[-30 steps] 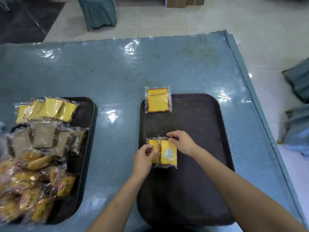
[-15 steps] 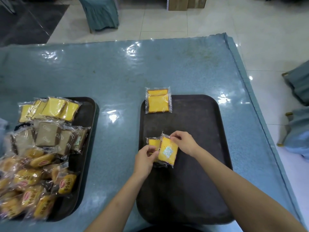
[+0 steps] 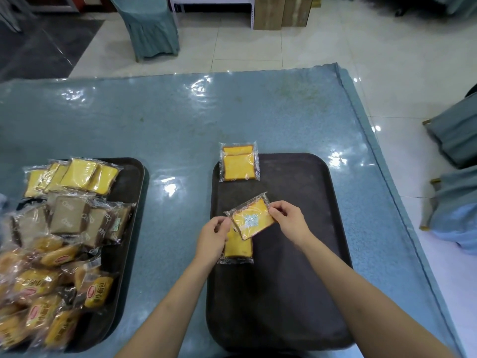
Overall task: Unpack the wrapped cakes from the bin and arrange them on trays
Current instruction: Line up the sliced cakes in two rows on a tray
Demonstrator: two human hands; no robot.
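Over the dark tray (image 3: 304, 293), the left hand (image 3: 211, 239) and right hand (image 3: 290, 222) each pinch an end of a tilted wrapped yellow cake (image 3: 253, 219), raised above a second packet (image 3: 238, 248) lying flat. A third (image 3: 238, 162) overhangs the tray's far rim. Most of this tray is bare, and I judge the work barely begun, since the heaped left tray (image 3: 129, 228) holds many cakes.

Held cake (image 3: 253, 220): yellow slice in clear wrap, tilted, above the right tray (image 3: 296, 293).
Second cake (image 3: 237, 248): flat beneath it.
Third cake (image 3: 238, 162): over the tray's far-left rim.
Left tray (image 3: 129, 228): heaped with wrapped cakes (image 3: 64, 228).
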